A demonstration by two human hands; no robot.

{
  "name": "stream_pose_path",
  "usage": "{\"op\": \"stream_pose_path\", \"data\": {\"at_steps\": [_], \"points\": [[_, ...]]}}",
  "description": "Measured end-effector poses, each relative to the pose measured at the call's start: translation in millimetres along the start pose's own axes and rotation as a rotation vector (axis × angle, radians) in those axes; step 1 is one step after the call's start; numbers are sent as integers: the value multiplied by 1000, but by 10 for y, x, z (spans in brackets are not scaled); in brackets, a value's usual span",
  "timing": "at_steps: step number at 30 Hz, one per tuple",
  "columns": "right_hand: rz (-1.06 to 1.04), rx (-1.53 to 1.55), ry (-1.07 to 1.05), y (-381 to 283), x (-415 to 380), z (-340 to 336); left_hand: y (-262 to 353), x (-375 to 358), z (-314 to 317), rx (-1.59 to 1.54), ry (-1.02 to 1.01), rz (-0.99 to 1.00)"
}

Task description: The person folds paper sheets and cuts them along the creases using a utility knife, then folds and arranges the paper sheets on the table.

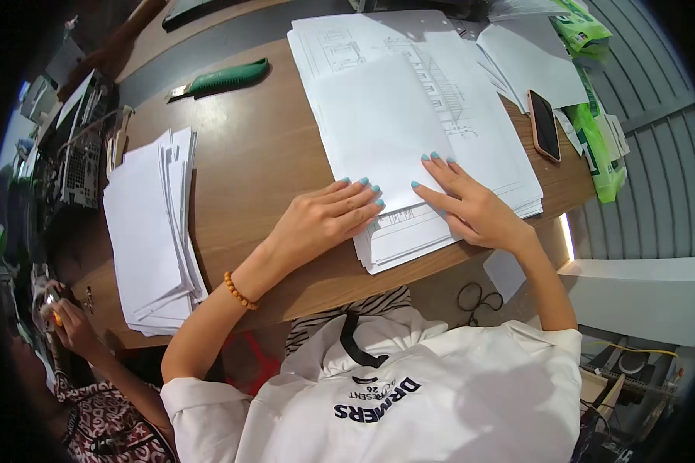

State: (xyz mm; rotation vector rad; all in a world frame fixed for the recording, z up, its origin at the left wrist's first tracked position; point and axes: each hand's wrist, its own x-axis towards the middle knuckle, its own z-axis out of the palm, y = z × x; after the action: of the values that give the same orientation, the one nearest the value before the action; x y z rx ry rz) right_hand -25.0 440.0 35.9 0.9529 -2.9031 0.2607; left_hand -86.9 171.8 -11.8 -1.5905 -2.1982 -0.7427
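A blank white sheet of paper lies on a thick stack of large sheets with printed line drawings. My left hand rests on the lower left corner of the blank sheet, fingers stretched out and close together. On the sheet's lower right side lies my right hand, its fingers spread and flat. Neither hand grips anything. The stack reaches close to the table's front edge, and its lower edges look slightly uneven.
To the left sits a pile of white paper. A green utility knife lies behind it. A phone, more white sheets and green packages are at the right. Another person's hand shows at lower left.
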Motion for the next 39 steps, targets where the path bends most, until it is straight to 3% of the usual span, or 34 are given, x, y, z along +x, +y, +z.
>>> {"op": "stream_pose_path", "data": {"at_steps": [4,6,7,9,10,17,24,26,27,29,33,35,36,38,39], "points": [[67,355,-123,33,13,-100,161,392,-180,20,-103,-43],[93,382,-108,75,4,-75,296,777,-158,73,-630,-396],[102,407,-115,89,-5,-72,290,772,6,76,-633,-383],[200,546,-81,107,-2,-100,155,679,450,165,20,-226],[294,698,-59,107,-8,-99,146,674,474,161,18,-218],[328,689,117,402,360,56,123,665,509,123,-129,-238],[263,427,205,1276,1260,200,126,664,493,122,-179,-259],[506,554,169,1347,1425,161,138,671,479,122,-186,-256],[516,552,180,1285,1428,188,137,671,472,120,-189,-266],[362,1338,851,975,1353,191,124,673,483,120,-186,-258],[447,1220,1029,441,727,509,125,659,483,123,-182,-253],[470,732,918,308,524,232,135,673,474,131,-181,-250],[468,724,923,225,519,99,123,688,471,132,-175,-244],[211,1240,1105,60,554,-89,127,673,479,141,-172,-235],[166,1193,1086,73,588,21,141,644,491,131,-185,-234]]}}
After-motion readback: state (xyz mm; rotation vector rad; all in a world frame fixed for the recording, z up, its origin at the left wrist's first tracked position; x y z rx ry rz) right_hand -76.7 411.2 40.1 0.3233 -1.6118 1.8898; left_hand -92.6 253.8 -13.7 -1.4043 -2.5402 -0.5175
